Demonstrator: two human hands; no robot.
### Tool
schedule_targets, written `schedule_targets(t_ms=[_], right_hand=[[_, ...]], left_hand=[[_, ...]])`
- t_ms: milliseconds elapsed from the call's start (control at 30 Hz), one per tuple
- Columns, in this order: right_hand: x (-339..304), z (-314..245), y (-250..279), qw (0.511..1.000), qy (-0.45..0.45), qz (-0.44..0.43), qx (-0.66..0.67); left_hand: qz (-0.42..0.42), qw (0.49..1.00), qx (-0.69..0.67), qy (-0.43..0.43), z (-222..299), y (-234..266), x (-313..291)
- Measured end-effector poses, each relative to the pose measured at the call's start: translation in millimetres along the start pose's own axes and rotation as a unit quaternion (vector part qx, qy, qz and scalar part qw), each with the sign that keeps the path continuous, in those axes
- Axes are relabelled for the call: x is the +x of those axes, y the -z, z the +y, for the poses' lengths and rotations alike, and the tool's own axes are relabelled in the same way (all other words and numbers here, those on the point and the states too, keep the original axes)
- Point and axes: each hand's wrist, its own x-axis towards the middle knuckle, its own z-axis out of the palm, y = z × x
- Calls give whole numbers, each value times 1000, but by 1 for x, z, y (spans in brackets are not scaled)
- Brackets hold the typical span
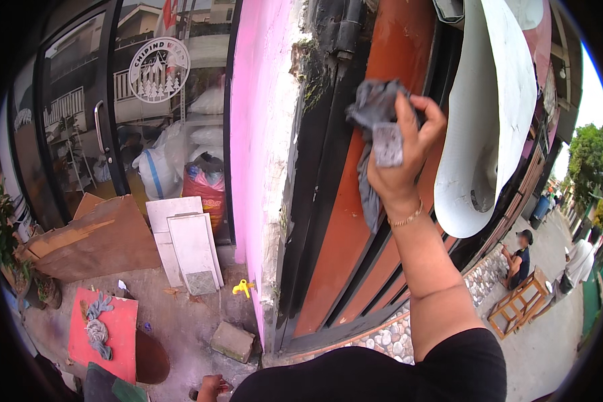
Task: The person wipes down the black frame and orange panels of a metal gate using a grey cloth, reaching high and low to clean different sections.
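Cloth (375,100): in right hand (409,141), before panel (342,248)
Boards (194,254): before window (211,53)
Stone block (232,342): below tap (243,289)
Stool (520,292): right of panel

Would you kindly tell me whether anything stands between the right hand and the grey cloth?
Nothing visible blocks the right hand: it holds the grey cloth. A small pale square overlaps the cloth; the white sheet is to the right.

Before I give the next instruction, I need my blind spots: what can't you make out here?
Head view, bare left hand: cut off by the lower edge; any grip unclear.
Head view, glossy orange panel: the stretch beneath the crumpled grey cloth is hidden by cloth and bare right hand.
Head view, small pale greyish-purple square patch by the right hand: too blurred to identify.
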Motion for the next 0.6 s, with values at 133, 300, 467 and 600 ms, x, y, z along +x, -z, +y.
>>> schedule_targets(t_ms=[133,300,467,600], right_hand=[[108,52,-49,980,50,160,-111],[106,20,-53,996,25,82,-21],[107,36,-41,976,147,35,-154],[146,47,-60,986,-73,51,141]], left_hand=[[-35,999,19,-6,2,-9,10],[-85,995,38,-46,5,-29,21],[-112,988,63,-85,7,-35,24],[-126,983,76,-113,-9,-15,20]])
